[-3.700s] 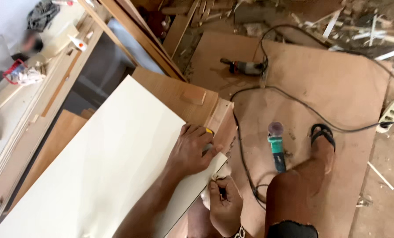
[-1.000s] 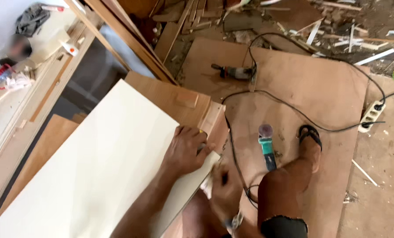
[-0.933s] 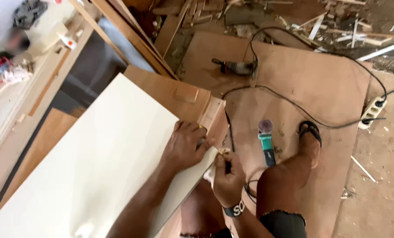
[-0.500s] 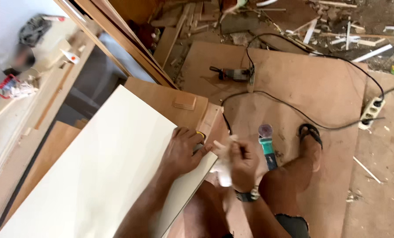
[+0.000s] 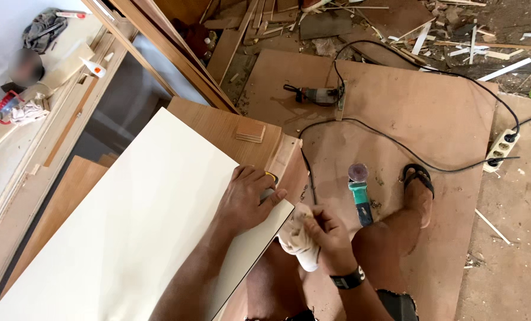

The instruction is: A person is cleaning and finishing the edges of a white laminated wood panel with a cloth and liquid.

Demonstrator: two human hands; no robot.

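Note:
My left hand (image 5: 246, 199) lies flat on the near corner of a large cream laminate sheet (image 5: 129, 232), fingers spread, pressing it onto the brown wooden board (image 5: 218, 128) beneath. A yellow object shows just past the fingertips. My right hand (image 5: 328, 235) grips a crumpled white cloth (image 5: 295, 238) and holds it against the sheet's right edge, close to the corner. A dark watch sits on that wrist.
A green angle grinder (image 5: 359, 193) lies on the plywood floor beside my sandalled foot (image 5: 418, 184). A second power tool (image 5: 316, 95) rests farther off, its black cable running to a white power strip (image 5: 501, 148). Wood scraps litter the far floor. A small wooden block (image 5: 250, 131) sits on the board.
My right hand has come up from below the sheet's corner with the white cloth and now presses it against the edge. My left hand has stayed on the corner.

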